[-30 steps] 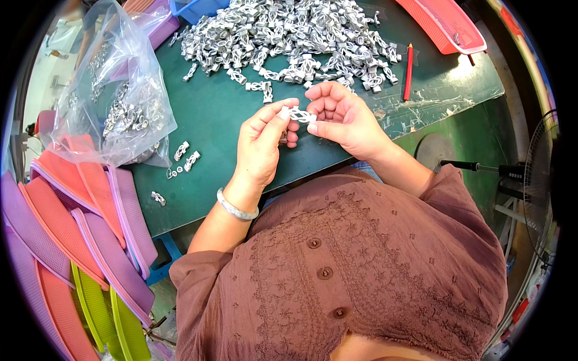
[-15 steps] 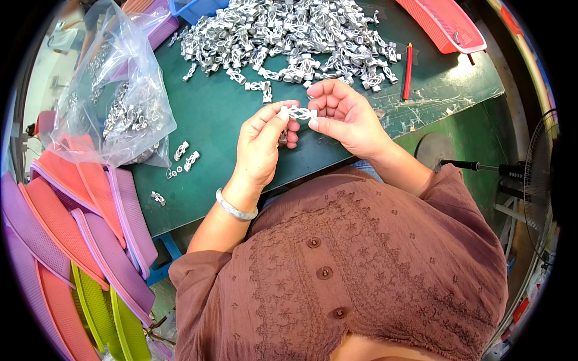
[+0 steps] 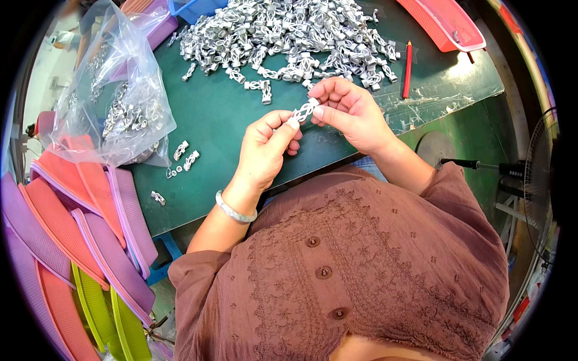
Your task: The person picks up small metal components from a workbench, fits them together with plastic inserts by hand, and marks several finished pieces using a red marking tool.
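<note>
A small silver metal piece with an open, twisted middle and capped ends (image 3: 305, 111) is held between both hands, slanting up to the right. My left hand (image 3: 268, 141) pinches its lower end between thumb and fingers. At the upper end, my right hand (image 3: 349, 114) grips with thumb and forefinger, the other fingers curled. Beyond the hands lies a large heap of similar silver pieces (image 3: 271, 42) on the dark green table (image 3: 211, 129). Two such pieces at the heap's near edge (image 3: 263, 89) lie just past my left hand.
A clear plastic bag (image 3: 135, 108) with metal pieces stands at the left, a few loose pieces (image 3: 185, 157) beside it. Stacked pink, purple and green baskets (image 3: 90, 204) fill the lower left. A red pencil (image 3: 408, 72) and pink basket (image 3: 445, 27) are far right; a fan (image 3: 542, 186) stands beyond.
The metal piece has tilted from nearly level to slanting, its right end higher. My left hand has dropped slightly; my right hand has shifted a little.
</note>
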Demonstrator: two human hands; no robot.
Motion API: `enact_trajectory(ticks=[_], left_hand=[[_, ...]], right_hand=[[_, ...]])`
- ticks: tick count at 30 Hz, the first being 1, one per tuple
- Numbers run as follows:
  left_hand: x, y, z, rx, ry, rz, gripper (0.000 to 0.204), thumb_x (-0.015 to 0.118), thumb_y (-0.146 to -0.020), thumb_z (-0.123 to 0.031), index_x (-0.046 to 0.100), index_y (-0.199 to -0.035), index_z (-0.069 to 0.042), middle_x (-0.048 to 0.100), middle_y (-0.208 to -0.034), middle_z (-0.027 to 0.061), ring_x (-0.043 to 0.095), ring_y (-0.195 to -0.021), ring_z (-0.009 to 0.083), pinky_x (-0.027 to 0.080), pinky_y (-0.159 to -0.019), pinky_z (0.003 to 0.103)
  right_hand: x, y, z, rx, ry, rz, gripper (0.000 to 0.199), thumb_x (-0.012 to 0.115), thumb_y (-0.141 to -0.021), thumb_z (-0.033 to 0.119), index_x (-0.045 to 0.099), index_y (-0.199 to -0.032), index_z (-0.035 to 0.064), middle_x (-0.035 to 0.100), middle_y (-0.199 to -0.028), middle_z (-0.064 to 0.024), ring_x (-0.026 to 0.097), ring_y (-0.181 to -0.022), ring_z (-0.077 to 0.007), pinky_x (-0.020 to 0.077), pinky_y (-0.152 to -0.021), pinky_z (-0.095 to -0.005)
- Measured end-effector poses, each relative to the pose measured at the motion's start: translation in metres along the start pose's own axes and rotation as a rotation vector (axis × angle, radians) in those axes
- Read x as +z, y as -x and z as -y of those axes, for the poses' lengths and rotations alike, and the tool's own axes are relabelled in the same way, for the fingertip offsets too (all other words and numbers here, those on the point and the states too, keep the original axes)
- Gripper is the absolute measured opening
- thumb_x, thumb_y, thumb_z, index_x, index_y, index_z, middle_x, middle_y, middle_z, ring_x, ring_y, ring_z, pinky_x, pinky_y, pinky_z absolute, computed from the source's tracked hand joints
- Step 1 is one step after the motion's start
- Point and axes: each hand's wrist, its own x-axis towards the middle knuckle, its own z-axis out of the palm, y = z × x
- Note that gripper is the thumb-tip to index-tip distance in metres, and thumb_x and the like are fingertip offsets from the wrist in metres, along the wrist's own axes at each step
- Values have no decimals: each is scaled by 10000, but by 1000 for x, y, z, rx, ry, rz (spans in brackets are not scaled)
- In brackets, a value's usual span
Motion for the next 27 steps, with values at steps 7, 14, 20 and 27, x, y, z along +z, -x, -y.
enact_trajectory(ticks=[7, 14, 20, 27], left_hand=[[2, 2, -1, -21, -14, -3, 148, 504, -869, -125, 596, -905, -16, 566, -725, 12, 501, -610, 82, 416, -567, 222], [-4, 1, 2, 54, 54, -22, 157, 513, -893, -172, 583, -906, -32, 554, -721, -3, 492, -604, 65, 422, -562, 203], [-6, 0, -2, 68, 54, -42, 167, 508, -897, -178, 583, -924, -31, 550, -716, -4, 490, -600, 63, 426, -554, 200], [-16, 11, -34, 338, -193, -300, 155, 524, -875, -117, 592, -967, -14, 538, -717, -7, 477, -617, 65, 404, -563, 198]], right_hand=[[1, 0, 0, 17, -9, -7, 203, 558, -811, -12, 524, -1010, 5, 570, -893, -32, 556, -790, -85, 476, -717, -224], [3, 2, -2, 67, 30, 37, 188, 569, -815, 10, 528, -999, 21, 565, -855, -1, 528, -731, -65, 445, -675, -203], [7, 6, -3, 106, 31, 114, 148, 576, -788, -25, 508, -906, 34, 541, -819, 10, 514, -742, -52, 438, -677, -195], [8, 7, -1, 140, 49, 70, 158, 587, -782, -22, 513, -909, 37, 546, -820, 13, 530, -742, -53, 438, -664, -193]])
